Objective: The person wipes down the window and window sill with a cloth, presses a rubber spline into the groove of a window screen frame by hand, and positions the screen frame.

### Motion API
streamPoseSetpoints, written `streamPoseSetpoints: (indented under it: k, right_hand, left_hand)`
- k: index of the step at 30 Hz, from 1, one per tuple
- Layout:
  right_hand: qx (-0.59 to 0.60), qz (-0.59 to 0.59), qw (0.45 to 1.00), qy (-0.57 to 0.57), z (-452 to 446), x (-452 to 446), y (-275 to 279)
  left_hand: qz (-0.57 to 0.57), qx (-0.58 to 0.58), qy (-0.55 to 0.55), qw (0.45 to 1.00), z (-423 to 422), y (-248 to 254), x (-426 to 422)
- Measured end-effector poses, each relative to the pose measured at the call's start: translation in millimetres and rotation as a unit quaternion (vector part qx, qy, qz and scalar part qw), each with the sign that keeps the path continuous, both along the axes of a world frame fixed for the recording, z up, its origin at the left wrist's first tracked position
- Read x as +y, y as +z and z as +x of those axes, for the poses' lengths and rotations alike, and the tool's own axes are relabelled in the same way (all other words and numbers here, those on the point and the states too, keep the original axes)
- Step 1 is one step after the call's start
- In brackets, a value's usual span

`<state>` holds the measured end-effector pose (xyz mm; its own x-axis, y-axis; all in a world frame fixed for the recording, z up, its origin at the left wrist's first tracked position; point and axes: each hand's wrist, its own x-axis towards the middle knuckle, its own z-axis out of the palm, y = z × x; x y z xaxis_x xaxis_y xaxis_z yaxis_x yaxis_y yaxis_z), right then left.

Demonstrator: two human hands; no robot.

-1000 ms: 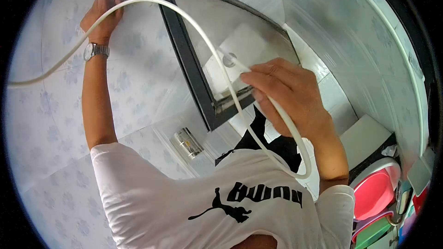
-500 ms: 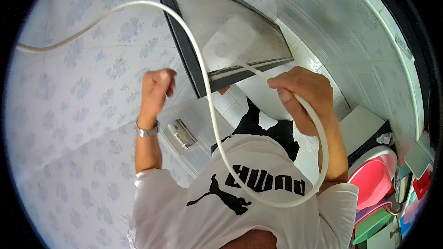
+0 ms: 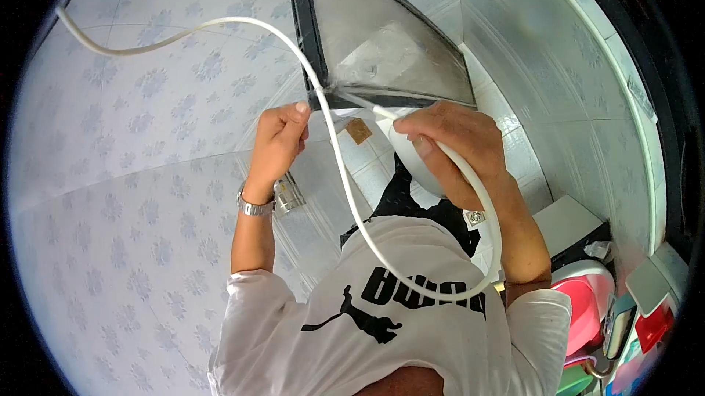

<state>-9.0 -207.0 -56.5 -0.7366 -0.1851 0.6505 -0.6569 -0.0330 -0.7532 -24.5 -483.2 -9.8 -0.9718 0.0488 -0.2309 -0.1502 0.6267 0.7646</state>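
Note:
A white hose (image 3: pixel 286 42) arcs across the view, loops over my shirt and returns to my right hand (image 3: pixel 459 148). My right hand is closed around the hose near its end, where water sprays left toward the lower-left corner of a dark-framed triangular glass panel (image 3: pixel 393 32). The glass looks wet and cloudy. My left hand (image 3: pixel 280 139), with a metal watch at the wrist, is closed just below that corner, thumb on top. What its curled fingers hold, if anything, is hidden.
Pale flower-patterned walls (image 3: pixel 169 102) surround me. A metal holder (image 3: pixel 288 194) is behind my left wrist. Below the panel are a brown patch (image 3: pixel 359 131) and white floor tiles (image 3: pixel 371 175). Pink (image 3: pixel 582 311) and green (image 3: pixel 575 380) basins stand at lower right.
My left hand has come off the wall and moved right, up close to the panel's corner. The spray has shifted from the glass to that corner. The camera view has shifted too.

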Motion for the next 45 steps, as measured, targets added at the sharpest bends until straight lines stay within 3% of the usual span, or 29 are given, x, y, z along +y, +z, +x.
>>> streamPoseSetpoints:
  k: [6,11,20,31,36,38,40,42,44,45]
  right_hand:
    - [0.017,0.024,0.998,-0.058,2.5,-9.6,-0.5]
    - [0.004,0.065,0.993,-0.101,-9.6,-24.7,0.6]
    - [0.026,0.033,0.987,-0.157,-38.4,-41.5,8.8]
    - [0.099,0.087,0.973,-0.188,-80.0,-54.6,37.8]
    - [0.047,0.101,0.969,-0.221,-100.4,-52.4,7.4]
    - [0.025,0.097,0.968,-0.229,-105.9,-54.0,-18.2]
    - [0.002,0.093,0.967,-0.236,-107.3,-51.5,-26.1]
    - [-0.067,0.116,0.969,-0.208,-103.8,-51.3,-28.0]
    - [-0.057,0.117,0.965,-0.226,-110.3,-56.6,-37.2]
    - [-0.038,0.119,0.964,-0.236,-112.2,-59.0,-38.0]
  left_hand:
    - [-0.019,0.004,0.022,1.000,-0.8,-1.0,7.1]
    - [0.029,0.042,0.097,0.994,-13.2,-1.2,13.4]
    - [0.136,-0.066,0.028,0.988,-44.4,-4.8,7.3]
    - [0.083,0.003,-0.016,0.996,-63.8,-14.3,14.8]
    - [0.085,0.007,0.005,0.996,-65.7,-5.5,14.4]
    - [0.133,0.015,0.076,0.988,-74.1,-9.2,3.2]
    - [0.077,0.036,0.070,0.994,-92.5,-11.3,-14.7]
    - [-0.050,0.060,0.045,0.996,-124.4,-21.0,-38.8]
    - [-0.315,0.185,-0.020,0.931,-170.6,-30.7,-77.1]
    - [-0.391,0.215,-0.032,0.894,-185.2,-22.2,-80.6]
